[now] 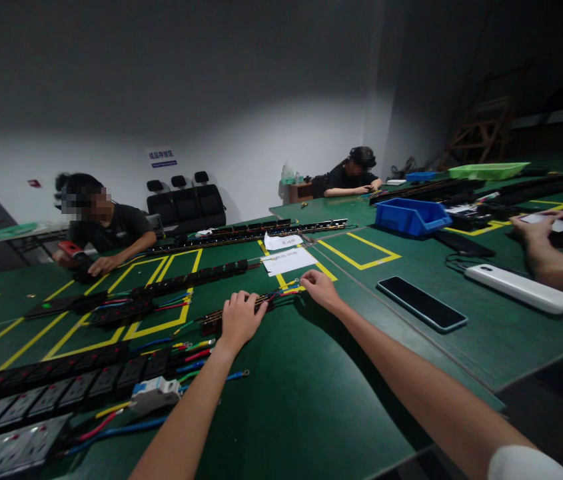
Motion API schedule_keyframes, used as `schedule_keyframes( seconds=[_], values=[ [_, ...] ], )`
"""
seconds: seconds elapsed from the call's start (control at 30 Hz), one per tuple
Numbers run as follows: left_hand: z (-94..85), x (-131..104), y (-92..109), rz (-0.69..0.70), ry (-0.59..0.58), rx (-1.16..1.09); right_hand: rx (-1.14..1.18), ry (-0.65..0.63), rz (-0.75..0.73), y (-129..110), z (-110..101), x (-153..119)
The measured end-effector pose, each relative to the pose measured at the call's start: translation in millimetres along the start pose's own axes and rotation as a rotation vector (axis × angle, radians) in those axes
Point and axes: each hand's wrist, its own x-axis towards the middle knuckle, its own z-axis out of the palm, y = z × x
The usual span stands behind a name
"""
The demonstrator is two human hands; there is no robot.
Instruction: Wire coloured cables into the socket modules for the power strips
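My left hand (242, 321) rests over a dark socket strip (212, 323), its fingers bent around the strip and the thin wires along it. Coloured wires (282, 292) with terminal ends come out of the strip's right side. My right hand (319, 289) is at those ends with thumb and fingers pinched together; the fingers cover whatever is between them. Just beyond lies a white paper sheet (288, 262) with print on it. Left of my left arm sit more socket strips (86, 380) with loose wire ends and a white circuit breaker (155, 395).
A phone (422, 303), a white power bank (524, 288) and a blue bin (412, 217) are on the green table (341, 387) to the right. One co-worker (106, 227) holds a red tool at left; another (354, 175) sits far back. Another person's hands (546, 230) show at right.
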Motion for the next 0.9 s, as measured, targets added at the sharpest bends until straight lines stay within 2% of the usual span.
schedule_keyframes(
  seconds=[0.9],
  values=[
    [-0.4,-0.2,0.3,0.004,0.007,0.007,-0.026,0.003,-0.025,0.9,1.2,-0.8]
  ],
)
